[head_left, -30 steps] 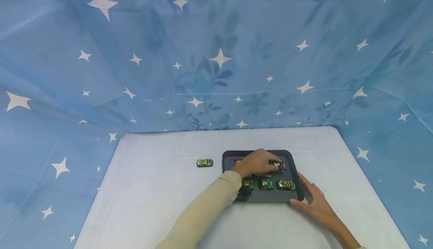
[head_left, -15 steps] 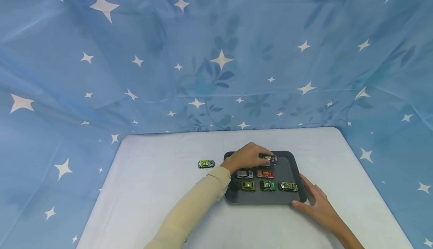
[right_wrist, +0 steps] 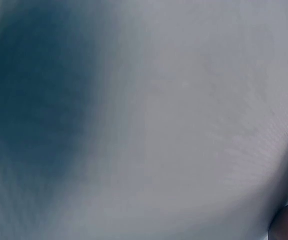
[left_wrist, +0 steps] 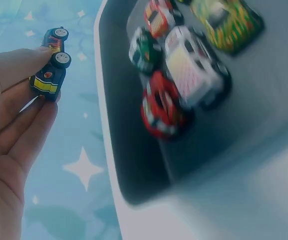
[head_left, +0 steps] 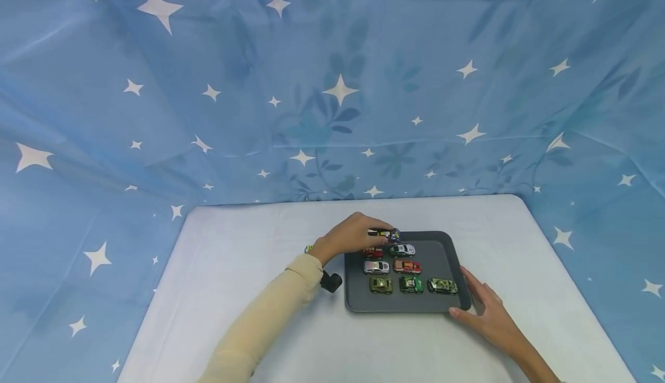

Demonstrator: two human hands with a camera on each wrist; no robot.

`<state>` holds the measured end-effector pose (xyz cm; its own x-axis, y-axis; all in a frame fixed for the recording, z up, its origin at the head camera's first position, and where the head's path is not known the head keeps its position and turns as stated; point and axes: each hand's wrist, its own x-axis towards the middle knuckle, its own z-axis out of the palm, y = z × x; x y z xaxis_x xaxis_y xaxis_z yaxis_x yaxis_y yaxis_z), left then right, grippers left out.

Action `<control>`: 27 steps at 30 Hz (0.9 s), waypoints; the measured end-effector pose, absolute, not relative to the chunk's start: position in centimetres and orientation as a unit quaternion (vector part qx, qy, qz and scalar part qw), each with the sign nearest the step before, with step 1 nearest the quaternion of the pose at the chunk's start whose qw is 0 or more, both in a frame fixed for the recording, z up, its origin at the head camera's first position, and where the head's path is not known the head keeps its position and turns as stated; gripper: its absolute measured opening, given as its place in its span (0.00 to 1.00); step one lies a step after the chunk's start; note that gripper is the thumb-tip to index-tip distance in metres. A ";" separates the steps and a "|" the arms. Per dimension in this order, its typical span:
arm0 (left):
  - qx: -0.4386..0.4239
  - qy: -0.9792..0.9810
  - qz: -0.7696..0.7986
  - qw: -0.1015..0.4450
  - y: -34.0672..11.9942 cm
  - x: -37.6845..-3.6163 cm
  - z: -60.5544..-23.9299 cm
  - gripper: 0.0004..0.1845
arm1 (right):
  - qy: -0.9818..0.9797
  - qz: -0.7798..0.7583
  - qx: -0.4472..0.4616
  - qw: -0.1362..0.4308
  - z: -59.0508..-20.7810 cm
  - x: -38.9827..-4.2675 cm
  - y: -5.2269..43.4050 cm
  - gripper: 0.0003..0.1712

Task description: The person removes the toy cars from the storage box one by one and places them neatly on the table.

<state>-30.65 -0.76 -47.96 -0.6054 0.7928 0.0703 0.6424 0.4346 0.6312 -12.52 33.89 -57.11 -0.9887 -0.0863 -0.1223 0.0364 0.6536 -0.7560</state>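
My left hand (head_left: 378, 230) pinches a small dark blue toy car (head_left: 393, 235) with yellow stripes and holds it in the air over the far left rim of a dark grey tray (head_left: 452, 256). In the left wrist view the blue car (left_wrist: 53, 72) sits between the thumb and fingers (left_wrist: 19, 135), off the tray's rim (left_wrist: 109, 100). Several toy cars stand in rows on the tray, among them a red car (head_left: 372, 252) and a white car (head_left: 376, 267). My right hand (head_left: 480, 305) lies flat on the table against the tray's near right corner.
The tray stands on a white table (head_left: 249, 290) backed by a blue star-print cloth (head_left: 332, 82). A green toy car (head_left: 308, 249) on the table peeks out behind my left wrist. The right wrist view is only a blurred white surface (right_wrist: 183, 125).
My left hand has lifted the blue car off the tray's far right part and carried it left and back, past the far left rim. The right hand has stayed put.
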 end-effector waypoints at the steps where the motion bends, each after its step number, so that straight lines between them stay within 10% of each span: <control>1: 0.422 0.841 0.317 0.118 -1.2 -30.7 -47.9 0.19 | 0.907 -0.413 -0.013 0.075 -57.1 -12.5 34.0 0.61; 27: 0.322 0.877 0.341 0.108 -13.0 -27.1 -49.7 0.18 | 0.900 -0.431 -0.033 0.060 -57.0 -12.5 34.0 0.59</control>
